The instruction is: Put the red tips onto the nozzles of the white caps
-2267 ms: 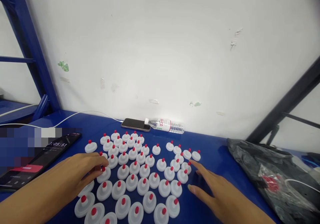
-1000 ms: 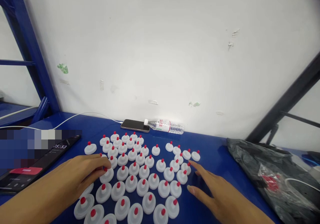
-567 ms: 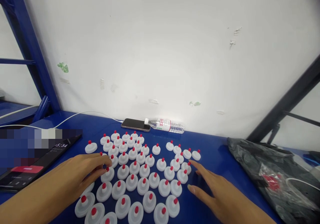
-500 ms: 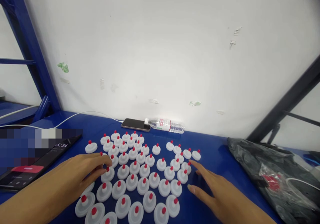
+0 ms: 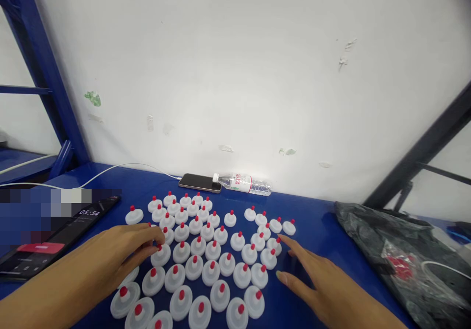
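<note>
Many round white nozzle caps (image 5: 194,267), each with a small red tip, stand tip up on the blue table. My left hand (image 5: 128,250) reaches in from the left, thumb and index finger pinched at the red tip of one nozzle cap (image 5: 161,256). The curled fingers partly hide this tip and several caps behind them. My right hand (image 5: 312,275) is at the right side of the group, holding nothing, with thumb and index finger apart. Its index fingertip lies beside a nozzle cap (image 5: 274,247) at the group's right edge.
Near the wall lie a phone (image 5: 198,183) on a white cable and a clear water bottle (image 5: 245,184) on its side. A larger dark device (image 5: 79,226) showing a timer is at left. At right lies a black plastic bag (image 5: 371,240) with a clear packet holding something red.
The nozzle cap at my left fingertips has shifted slightly to the right. My right hand stays where it was.
</note>
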A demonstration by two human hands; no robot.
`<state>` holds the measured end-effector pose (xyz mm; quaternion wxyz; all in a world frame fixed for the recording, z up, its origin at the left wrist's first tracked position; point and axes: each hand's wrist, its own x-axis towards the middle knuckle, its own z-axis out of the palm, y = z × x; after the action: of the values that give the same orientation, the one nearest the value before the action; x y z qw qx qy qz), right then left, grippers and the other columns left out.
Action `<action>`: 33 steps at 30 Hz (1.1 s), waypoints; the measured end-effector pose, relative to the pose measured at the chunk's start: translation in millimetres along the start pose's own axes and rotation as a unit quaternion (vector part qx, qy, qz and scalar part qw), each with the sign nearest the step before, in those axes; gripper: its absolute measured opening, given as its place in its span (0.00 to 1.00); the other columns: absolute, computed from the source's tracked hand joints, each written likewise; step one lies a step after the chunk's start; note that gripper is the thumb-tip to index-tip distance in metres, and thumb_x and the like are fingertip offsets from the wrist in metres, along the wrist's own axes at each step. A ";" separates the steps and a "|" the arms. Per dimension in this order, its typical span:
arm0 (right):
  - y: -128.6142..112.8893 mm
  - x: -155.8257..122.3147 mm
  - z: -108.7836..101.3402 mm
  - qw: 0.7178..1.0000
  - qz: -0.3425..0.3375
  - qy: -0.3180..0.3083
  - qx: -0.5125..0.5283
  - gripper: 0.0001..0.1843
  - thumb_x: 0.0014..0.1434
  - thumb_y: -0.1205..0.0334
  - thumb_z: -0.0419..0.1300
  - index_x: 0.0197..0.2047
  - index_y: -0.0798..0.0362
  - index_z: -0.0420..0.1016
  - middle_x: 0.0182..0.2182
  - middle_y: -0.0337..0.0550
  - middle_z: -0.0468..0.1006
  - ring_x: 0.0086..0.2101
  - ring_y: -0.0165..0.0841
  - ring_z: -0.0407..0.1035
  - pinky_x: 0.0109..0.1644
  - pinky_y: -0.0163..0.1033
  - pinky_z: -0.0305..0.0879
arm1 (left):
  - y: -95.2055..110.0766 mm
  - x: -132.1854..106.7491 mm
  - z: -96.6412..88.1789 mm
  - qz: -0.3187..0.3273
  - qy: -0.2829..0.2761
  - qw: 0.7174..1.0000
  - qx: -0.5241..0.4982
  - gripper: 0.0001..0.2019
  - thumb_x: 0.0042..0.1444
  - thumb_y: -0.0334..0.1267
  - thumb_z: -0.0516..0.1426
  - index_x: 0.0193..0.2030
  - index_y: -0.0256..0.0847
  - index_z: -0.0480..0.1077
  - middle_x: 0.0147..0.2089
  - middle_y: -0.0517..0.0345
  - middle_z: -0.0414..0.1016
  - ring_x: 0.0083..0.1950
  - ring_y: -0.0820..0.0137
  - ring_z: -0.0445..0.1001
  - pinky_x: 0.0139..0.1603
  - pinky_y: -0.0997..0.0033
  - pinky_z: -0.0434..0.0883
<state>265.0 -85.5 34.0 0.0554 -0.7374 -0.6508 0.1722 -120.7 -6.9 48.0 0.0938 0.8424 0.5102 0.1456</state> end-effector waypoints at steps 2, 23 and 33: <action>4.1 0.9 2.0 1.000 -0.011 0.011 0.008 0.39 0.65 0.47 0.59 0.76 0.47 0.58 0.66 0.49 0.72 0.64 0.50 0.68 0.69 0.53 0.64 | -0.8 -0.6 -0.1 -0.003 -0.026 1.000 -0.004 0.17 0.65 0.48 0.50 0.38 0.51 0.80 0.41 0.56 0.86 0.45 0.57 0.85 0.45 0.70 0.77; 7.5 1.6 5.8 1.000 -0.019 0.016 -0.005 0.40 0.65 0.45 0.59 0.76 0.47 0.59 0.66 0.47 0.72 0.64 0.49 0.68 0.69 0.51 0.64 | -5.9 -2.6 8.8 -0.035 -0.071 0.997 -0.016 0.21 0.65 0.46 0.49 0.53 0.51 0.81 0.51 0.54 0.86 0.49 0.53 0.84 0.47 0.64 0.78; -3.7 -0.4 -4.3 0.999 -0.002 -0.037 -0.028 0.40 0.67 0.45 0.55 0.78 0.47 0.54 0.69 0.44 0.68 0.66 0.47 0.65 0.72 0.51 0.59 | -14.9 -5.4 6.4 -0.075 -0.032 0.996 -0.022 0.25 0.60 0.56 0.50 0.55 0.53 0.80 0.47 0.54 0.86 0.45 0.53 0.83 0.47 0.59 0.75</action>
<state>262.9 -84.8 39.2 0.0111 -0.7307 -0.6581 0.1812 -133.2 -4.9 36.6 0.1396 0.8035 0.5655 0.1225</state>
